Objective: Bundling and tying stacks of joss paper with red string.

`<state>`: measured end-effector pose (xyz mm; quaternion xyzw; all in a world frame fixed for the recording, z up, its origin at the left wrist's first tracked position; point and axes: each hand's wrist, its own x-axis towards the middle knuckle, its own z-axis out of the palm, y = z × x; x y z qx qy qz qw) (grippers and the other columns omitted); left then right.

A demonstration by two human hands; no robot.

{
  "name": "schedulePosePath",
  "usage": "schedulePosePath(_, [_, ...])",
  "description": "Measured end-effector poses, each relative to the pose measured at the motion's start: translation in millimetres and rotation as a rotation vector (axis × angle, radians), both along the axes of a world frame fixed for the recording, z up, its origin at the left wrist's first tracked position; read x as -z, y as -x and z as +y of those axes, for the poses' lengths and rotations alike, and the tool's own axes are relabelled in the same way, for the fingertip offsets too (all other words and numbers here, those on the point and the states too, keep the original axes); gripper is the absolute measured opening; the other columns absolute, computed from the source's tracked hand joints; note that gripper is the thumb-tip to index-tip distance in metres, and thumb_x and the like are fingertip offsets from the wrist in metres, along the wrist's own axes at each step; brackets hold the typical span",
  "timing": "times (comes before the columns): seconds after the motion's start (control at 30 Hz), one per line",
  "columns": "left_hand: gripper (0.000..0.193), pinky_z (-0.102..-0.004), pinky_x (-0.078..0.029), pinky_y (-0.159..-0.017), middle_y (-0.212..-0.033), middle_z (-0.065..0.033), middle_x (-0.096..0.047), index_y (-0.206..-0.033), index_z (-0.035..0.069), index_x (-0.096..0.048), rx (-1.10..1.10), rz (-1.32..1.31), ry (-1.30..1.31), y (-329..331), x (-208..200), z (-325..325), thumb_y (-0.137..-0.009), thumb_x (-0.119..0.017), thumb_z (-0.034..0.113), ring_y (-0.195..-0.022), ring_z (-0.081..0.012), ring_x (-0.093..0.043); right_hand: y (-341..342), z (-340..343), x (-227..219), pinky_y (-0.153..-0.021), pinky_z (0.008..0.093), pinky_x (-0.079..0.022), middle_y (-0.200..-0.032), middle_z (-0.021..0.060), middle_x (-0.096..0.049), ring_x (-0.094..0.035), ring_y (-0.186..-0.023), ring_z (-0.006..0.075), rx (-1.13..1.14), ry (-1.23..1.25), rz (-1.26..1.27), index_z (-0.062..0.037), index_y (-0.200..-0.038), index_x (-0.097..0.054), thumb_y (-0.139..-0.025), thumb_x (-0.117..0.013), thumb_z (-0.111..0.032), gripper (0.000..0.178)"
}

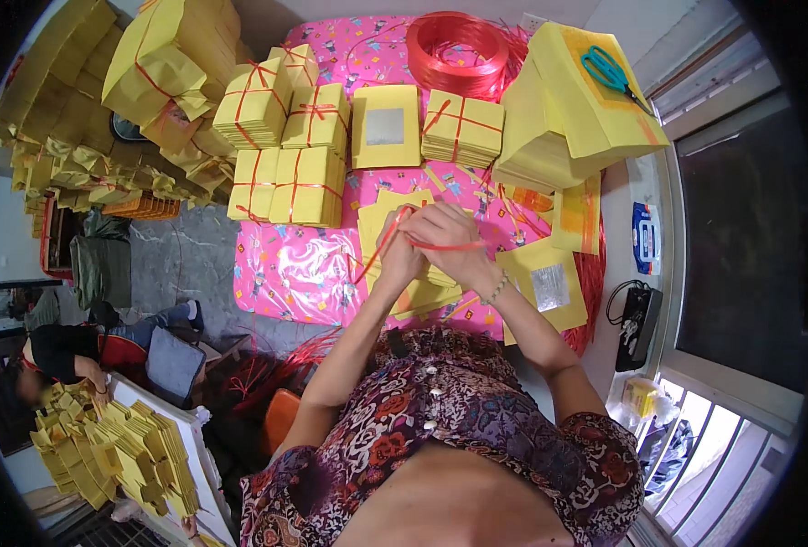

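My left hand [402,252] and my right hand [451,232] meet over a stack of yellow paper [436,275] on the table. Both are closed on a red plastic ribbon [454,247], one end of which sticks out to the right past my right hand. Another length slants down to the left, beside my left wrist. My fingers overlap at the crossing, so part of the ribbon there is hidden. Most of the stack lies beneath my hands and forearms. Behind it stand tied yellow paper bundles [311,187] and a flat yellow sheet with a silver square [386,127].
A pink patterned cloth [290,273] covers the table. At the back lies a coil of red ribbon [454,56]. Teal-handled scissors [607,69] rest on a tall yellow paper stack [550,109] at right. Lower left, another person [67,354] sits by a paper-laden table.
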<state>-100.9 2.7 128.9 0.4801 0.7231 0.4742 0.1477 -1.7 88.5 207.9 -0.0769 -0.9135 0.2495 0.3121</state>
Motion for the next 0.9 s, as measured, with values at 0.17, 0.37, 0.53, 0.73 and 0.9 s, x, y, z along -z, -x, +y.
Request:
schedulePosePath(0.17, [0.021,-0.0444,-0.046,-0.076,-0.093,-0.0183,-0.061,-0.103,0.004,-0.062,-0.016,-0.008,0.077,-2.4,-29.3,3.1,-0.092,-0.047,0.013,-0.088,-0.0363,-0.058,5.3,7.7,-0.5,-0.065,0.0314,-0.050,-0.088,0.0094,-0.059,-0.062,-0.076,0.0231,0.128,0.394,-0.009,-0.0038,-0.096,-0.065,-0.083,-0.066,-0.011,0.015])
schedulePosePath(0.37, [0.031,-0.0402,-0.048,-0.077,-0.090,-0.0188,-0.064,-0.103,0.004,-0.065,-0.037,-0.028,-0.047,1.9,-30.2,1.9,-0.098,-0.042,0.024,-0.088,-0.0346,-0.062,5.8,9.5,23.6,-0.061,0.0300,-0.048,-0.089,0.0091,-0.057,-0.061,-0.072,0.0192,0.284,0.547,0.021,-0.0015,-0.095,-0.061,-0.087,-0.062,-0.010,0.012])
schedulePosePath(0.53, [0.039,-0.0342,-0.049,-0.077,-0.092,-0.0138,-0.067,-0.107,0.004,-0.064,0.015,-0.313,0.023,17.7,-41.0,-19.2,-0.101,-0.039,0.032,-0.088,-0.0279,-0.065,-3.8,21.8,52.3,-0.058,0.0297,-0.048,-0.084,0.0097,-0.058,-0.061,-0.069,0.0215,0.466,0.570,0.049,-0.0001,-0.088,-0.060,-0.087,-0.062,-0.009,0.009])
schedulePosePath(0.73, [0.032,-0.0335,-0.048,-0.076,-0.091,-0.0121,-0.065,-0.114,0.006,-0.064,-0.088,-0.257,0.277,17.4,-53.5,-6.9,-0.099,-0.046,0.028,-0.085,-0.0271,-0.064,-2.8,7.8,13.8,-0.062,0.0258,-0.050,-0.084,0.0077,-0.065,-0.063,-0.068,0.0152,0.386,0.798,-0.004,-0.0041,-0.095,-0.063,-0.088,-0.060,-0.007,0.008])
schedulePosePath(0.9, [0.039,-0.0301,-0.048,-0.073,-0.085,-0.0067,-0.062,-0.123,0.013,-0.062,-0.056,-0.288,-0.013,17.0,-15.5,-6.5,-0.084,-0.060,0.015,-0.078,-0.0199,-0.061,-7.5,-8.1,-4.8,-0.079,0.0337,-0.050,-0.098,0.0068,-0.065,-0.062,-0.094,0.0239,0.062,0.214,-0.058,-0.0075,-0.089,-0.066,-0.076,-0.070,-0.010,0.014])
